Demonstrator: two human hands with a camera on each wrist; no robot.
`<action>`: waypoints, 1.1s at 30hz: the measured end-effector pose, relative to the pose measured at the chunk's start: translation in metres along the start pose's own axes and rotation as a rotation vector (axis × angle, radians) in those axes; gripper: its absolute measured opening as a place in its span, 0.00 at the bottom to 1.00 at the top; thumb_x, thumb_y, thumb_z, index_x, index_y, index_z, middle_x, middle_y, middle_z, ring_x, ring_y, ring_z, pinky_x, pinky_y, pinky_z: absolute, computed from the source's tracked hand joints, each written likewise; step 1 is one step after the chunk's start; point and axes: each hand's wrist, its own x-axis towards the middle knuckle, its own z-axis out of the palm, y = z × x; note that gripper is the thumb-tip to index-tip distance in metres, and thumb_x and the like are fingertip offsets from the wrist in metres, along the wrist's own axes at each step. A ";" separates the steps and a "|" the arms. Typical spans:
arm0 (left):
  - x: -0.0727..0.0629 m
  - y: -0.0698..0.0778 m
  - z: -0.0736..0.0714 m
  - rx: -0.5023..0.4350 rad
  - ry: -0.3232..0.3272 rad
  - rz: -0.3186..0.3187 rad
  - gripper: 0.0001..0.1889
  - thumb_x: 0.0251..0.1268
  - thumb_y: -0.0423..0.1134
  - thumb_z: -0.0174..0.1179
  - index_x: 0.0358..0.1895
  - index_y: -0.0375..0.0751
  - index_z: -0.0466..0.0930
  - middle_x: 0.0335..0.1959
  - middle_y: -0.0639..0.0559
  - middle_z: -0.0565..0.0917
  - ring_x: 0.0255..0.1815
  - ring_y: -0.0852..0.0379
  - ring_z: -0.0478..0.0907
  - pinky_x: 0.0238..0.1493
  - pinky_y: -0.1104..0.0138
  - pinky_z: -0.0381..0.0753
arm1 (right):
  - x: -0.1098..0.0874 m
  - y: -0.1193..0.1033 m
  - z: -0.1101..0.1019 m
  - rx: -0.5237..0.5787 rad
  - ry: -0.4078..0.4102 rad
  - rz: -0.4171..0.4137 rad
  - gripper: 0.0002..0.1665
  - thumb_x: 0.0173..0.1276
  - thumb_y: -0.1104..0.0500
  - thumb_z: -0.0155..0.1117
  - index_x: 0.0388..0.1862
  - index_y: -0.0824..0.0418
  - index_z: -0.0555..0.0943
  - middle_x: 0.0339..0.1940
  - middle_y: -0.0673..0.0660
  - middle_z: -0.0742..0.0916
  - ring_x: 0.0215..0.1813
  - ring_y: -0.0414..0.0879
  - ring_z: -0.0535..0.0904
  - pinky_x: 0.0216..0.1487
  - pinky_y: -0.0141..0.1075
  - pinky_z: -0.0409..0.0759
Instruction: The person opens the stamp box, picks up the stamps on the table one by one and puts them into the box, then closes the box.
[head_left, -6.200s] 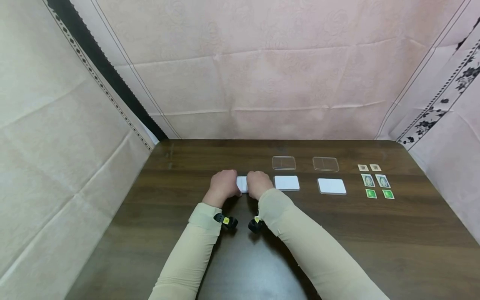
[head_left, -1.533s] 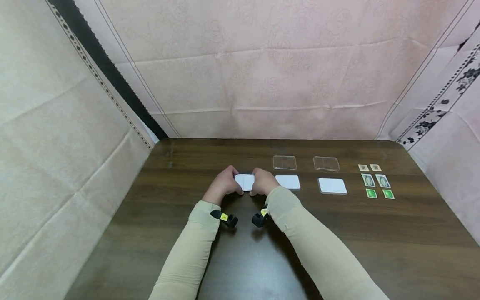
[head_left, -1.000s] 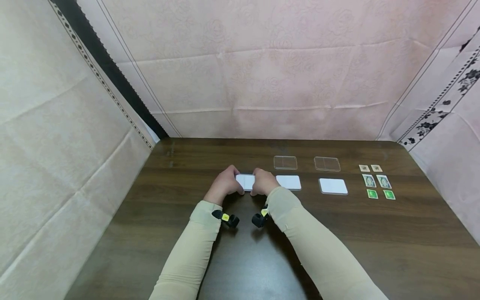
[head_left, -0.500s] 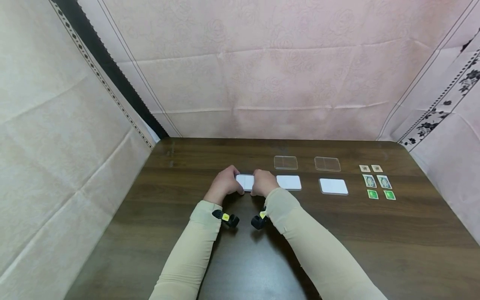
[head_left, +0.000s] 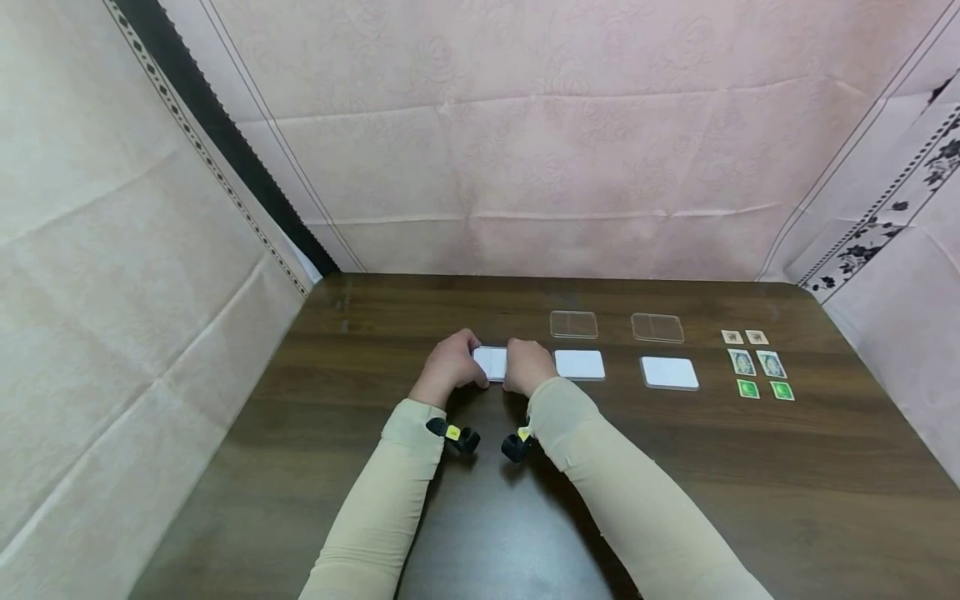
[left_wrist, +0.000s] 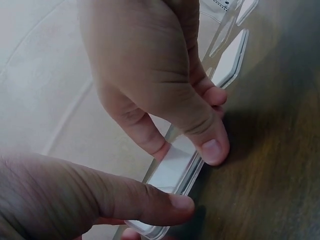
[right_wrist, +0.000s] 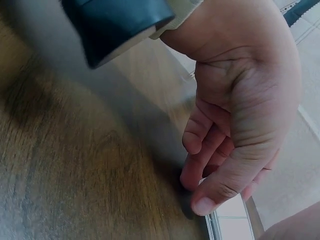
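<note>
A flat white case [head_left: 491, 364] with clear layered edges lies between both hands, in line with the other cases on the table. My left hand [head_left: 447, 367] grips its left end; in the left wrist view the thumb lies along the near edge, with fingertips under the end. At the opposite end, my right hand [head_left: 527, 367] pinches the case, thumb on the near edge and fingers over the far side. Thin lines cross the clear top of the case [right_wrist: 234, 222] in the right wrist view. Both hands cover its ends.
Two more white cases [head_left: 578, 365] lie to the right, the nearer one close beside my right hand. Behind them are two clear lids [head_left: 573, 324]. Farther right sit small pale stickers [head_left: 732, 337], portrait cards [head_left: 742, 362] and green squares [head_left: 747, 389] on the brown table [head_left: 360, 467].
Compared with 6.2 seconds ago, the hands are slightly farther apart and more of the white case shows. Over the last second the right hand has turned slightly; the left stays in place.
</note>
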 end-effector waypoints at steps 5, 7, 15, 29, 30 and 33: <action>0.000 -0.001 -0.001 -0.019 -0.027 -0.005 0.29 0.45 0.34 0.80 0.51 0.43 0.76 0.46 0.44 0.81 0.38 0.46 0.78 0.33 0.60 0.80 | -0.002 -0.001 -0.001 -0.026 0.013 -0.009 0.18 0.61 0.60 0.76 0.49 0.64 0.85 0.39 0.59 0.88 0.34 0.51 0.81 0.42 0.44 0.83; -0.001 -0.001 -0.001 -0.035 -0.046 -0.006 0.28 0.46 0.33 0.79 0.51 0.43 0.75 0.45 0.44 0.81 0.35 0.47 0.80 0.32 0.61 0.81 | -0.003 -0.002 -0.001 -0.023 0.010 -0.007 0.17 0.61 0.61 0.76 0.49 0.64 0.85 0.39 0.59 0.88 0.34 0.51 0.81 0.41 0.43 0.83; -0.002 -0.001 0.000 -0.066 -0.090 -0.006 0.26 0.49 0.29 0.76 0.51 0.42 0.73 0.41 0.42 0.80 0.26 0.49 0.82 0.26 0.62 0.82 | -0.006 -0.005 -0.002 -0.044 -0.001 -0.014 0.12 0.62 0.62 0.74 0.45 0.63 0.87 0.35 0.58 0.87 0.32 0.51 0.81 0.36 0.41 0.81; -0.001 -0.001 -0.001 -0.063 -0.072 -0.012 0.27 0.47 0.29 0.78 0.52 0.42 0.75 0.45 0.42 0.79 0.27 0.48 0.80 0.25 0.62 0.83 | -0.009 -0.010 -0.003 -0.077 0.019 -0.001 0.11 0.65 0.62 0.71 0.45 0.63 0.87 0.36 0.59 0.87 0.32 0.52 0.81 0.35 0.42 0.81; -0.002 -0.001 -0.002 -0.063 -0.073 -0.013 0.28 0.47 0.29 0.78 0.52 0.43 0.75 0.45 0.42 0.79 0.27 0.49 0.80 0.25 0.62 0.83 | -0.009 -0.010 -0.003 -0.075 0.017 -0.001 0.10 0.65 0.62 0.71 0.45 0.63 0.87 0.35 0.59 0.87 0.32 0.51 0.81 0.35 0.42 0.81; -0.003 0.001 -0.003 -0.061 -0.081 -0.004 0.28 0.47 0.28 0.77 0.53 0.41 0.75 0.43 0.42 0.80 0.26 0.49 0.80 0.25 0.63 0.82 | -0.009 -0.010 -0.003 -0.089 0.020 -0.009 0.09 0.65 0.63 0.70 0.44 0.64 0.87 0.35 0.59 0.88 0.31 0.51 0.81 0.33 0.41 0.80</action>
